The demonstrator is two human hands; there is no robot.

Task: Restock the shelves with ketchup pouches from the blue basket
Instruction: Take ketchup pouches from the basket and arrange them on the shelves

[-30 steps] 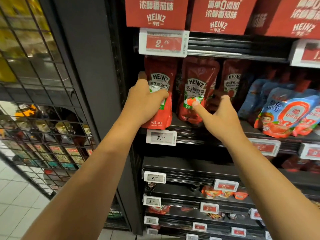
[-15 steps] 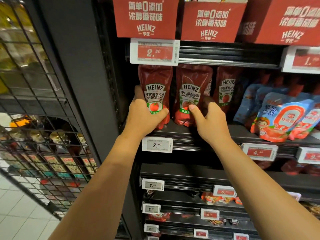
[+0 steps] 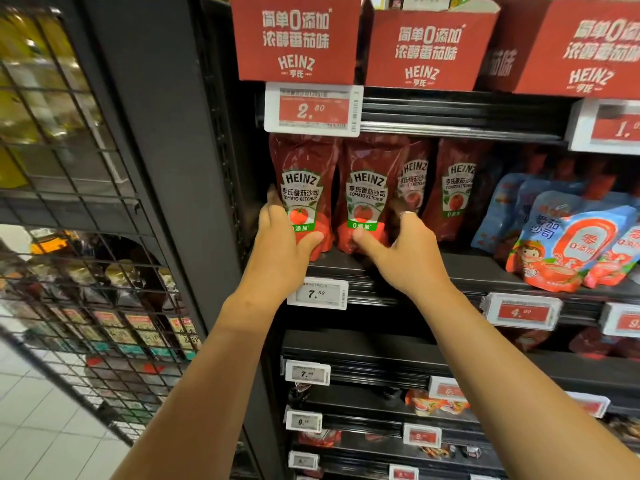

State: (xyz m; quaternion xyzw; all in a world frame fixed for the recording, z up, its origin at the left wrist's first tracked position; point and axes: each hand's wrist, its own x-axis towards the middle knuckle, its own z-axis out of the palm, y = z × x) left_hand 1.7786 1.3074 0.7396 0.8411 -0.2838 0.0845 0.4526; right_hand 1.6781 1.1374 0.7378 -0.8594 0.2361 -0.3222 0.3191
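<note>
Both hands are up at the second shelf (image 3: 398,268) of a dark store rack. The left hand (image 3: 282,242) wraps the lower part of the leftmost ketchup pouch (image 3: 300,188): thumb across the front near the green strip, fingers curled round its left edge and behind, a firm grip. The pouch stands upright at the far left end of the shelf, its base on the shelf board.

The right hand (image 3: 407,252) is on the second pouch (image 3: 367,192) just to the right, which touches the first. The thumb presses its lower front; the fingers reach round its right side, between it and a third pouch (image 3: 414,178) behind. A ring shows on one finger.

More red pouches (image 3: 457,192) stand further right, then blue-and-red pouches (image 3: 568,237) leaning forward. Price tags: 7.99 (image 3: 317,293) below the left hand, 2.80 (image 3: 313,109) above. Red Heinz cartons (image 3: 298,36) sit on the top shelf. Wire mesh panel (image 3: 69,202) at left. The blue basket is out of view.
</note>
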